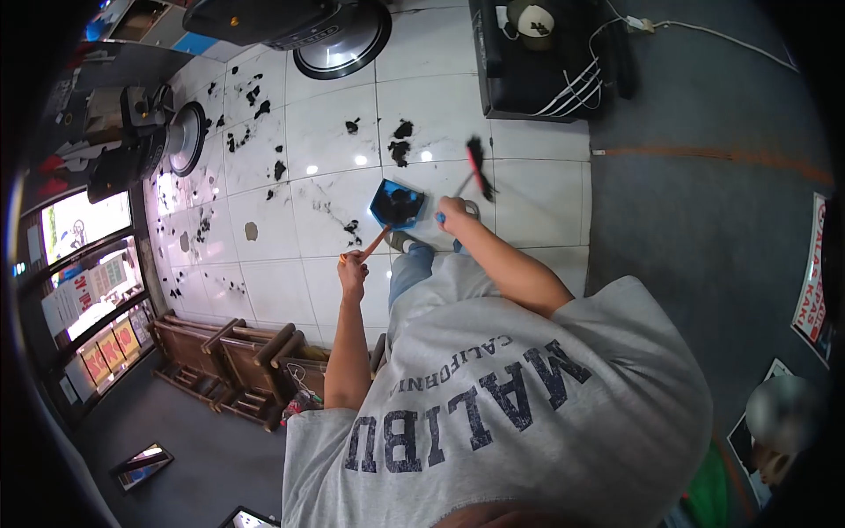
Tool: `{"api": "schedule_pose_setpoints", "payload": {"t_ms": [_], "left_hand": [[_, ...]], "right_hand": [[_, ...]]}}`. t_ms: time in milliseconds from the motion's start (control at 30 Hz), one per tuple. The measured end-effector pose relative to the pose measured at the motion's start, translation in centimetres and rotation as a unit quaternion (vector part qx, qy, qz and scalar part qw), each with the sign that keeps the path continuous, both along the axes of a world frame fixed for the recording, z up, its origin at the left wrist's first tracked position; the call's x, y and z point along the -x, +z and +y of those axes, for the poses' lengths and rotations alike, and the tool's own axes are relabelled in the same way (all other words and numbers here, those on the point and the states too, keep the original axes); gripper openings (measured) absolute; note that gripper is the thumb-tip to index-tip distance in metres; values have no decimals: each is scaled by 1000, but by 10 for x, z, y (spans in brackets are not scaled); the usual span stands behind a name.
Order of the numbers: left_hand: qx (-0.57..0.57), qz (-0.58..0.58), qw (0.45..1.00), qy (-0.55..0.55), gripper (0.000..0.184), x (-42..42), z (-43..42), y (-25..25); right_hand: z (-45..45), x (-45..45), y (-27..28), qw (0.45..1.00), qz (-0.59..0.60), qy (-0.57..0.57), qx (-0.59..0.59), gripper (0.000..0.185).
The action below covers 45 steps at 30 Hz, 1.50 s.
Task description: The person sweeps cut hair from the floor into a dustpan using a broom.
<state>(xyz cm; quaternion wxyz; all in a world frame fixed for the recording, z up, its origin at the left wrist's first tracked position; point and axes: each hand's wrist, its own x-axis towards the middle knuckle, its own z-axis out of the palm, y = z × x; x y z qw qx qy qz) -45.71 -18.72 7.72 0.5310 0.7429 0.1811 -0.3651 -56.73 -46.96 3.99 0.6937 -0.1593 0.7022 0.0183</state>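
My left hand [352, 271] is closed around the orange-brown handle of a blue dustpan [377, 215]. The pan rests on the white tiles in front of my feet, with a dark heap of what looks like cut hair [398, 204] in it. In my right hand [452, 215] is the grip of a small broom [476, 169], its blue handle end showing by the fingers. The broom's red head and black bristles are blurred, just right of the pan. Dark tufts [400, 141] lie on the floor beyond the dustpan.
More clumps [262, 109] are scattered across the tiles to the left. Round chair bases [343, 53] stand at the top and upper left. A black padded seat [519, 84] bears a cap [535, 21] and white cables. Bamboo-style wooden chairs [224, 361] line the lower left.
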Motion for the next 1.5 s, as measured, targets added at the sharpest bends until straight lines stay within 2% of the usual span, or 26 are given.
{"api": "schedule_pose_setpoints", "payload": {"t_ms": [67,100,133,200,333,400,467,533,600,667,733,800,900,1000,1033,1100,1200,1267,1367,1467,1500], "left_hand": [[-2,3,1000,-2,22,-4,8,-3],[-8,6,1000,-8,22,-10,12,-4],[-13,12,1000,-16,21,-15,15,-6],[-10,15,1000,-15,21,-27,19,-5],[13,29,999,-33,19,-58,47,-25],[15,30,998,-47,18,-73,54,-30],[20,49,997,-49,18,-90,58,-32],[22,47,998,-43,18,-99,62,-28],[16,52,997,-63,19,-111,64,-28],[14,50,996,-74,18,-119,71,-21],[21,44,996,-81,18,-125,73,-15],[1,46,995,-88,18,-131,80,-17],[-6,43,995,-93,19,-139,81,-20],[8,42,995,-88,21,-143,85,-24],[13,40,996,-81,21,-144,85,-28],[13,38,997,-67,21,-142,86,-28],[9,33,998,-52,21,-144,75,-29],[6,34,998,-43,21,-143,69,-36],[0,42,999,-27,21,-143,47,-38],[-9,29,999,-26,20,-145,26,-43],[-14,27,999,-27,20,-145,18,-48]], "right_hand": [[-1,-21,1,998,-43,25,-32,8],[-2,-19,0,994,-97,1,-51,8],[-10,-8,1,986,-149,-26,-68,16],[-15,24,4,981,-185,-3,-62,18],[-14,93,62,992,-113,53,-3,18],[-14,112,85,988,-34,142,41,19],[-12,120,68,983,24,165,71,19],[-6,127,28,976,81,182,93,18],[6,108,-50,989,63,98,86,16],[31,64,-148,995,-12,-75,68,14],[55,-8,-109,990,-37,-115,78,16],[70,-66,-58,991,-46,-106,66,18],[67,-104,-2,999,-46,-3,19,18],[59,-92,29,990,-123,54,42,12],[55,-86,38,984,-102,116,90,4],[42,-70,56,951,-62,241,182,20],[-9,-48,22,875,8,414,253,71],[-40,-52,17,810,76,515,271,65],[-58,-61,-35,751,75,605,255,60],[-26,-84,-1,708,93,674,191,42],[-27,-81,10,740,60,642,189,41]]}}
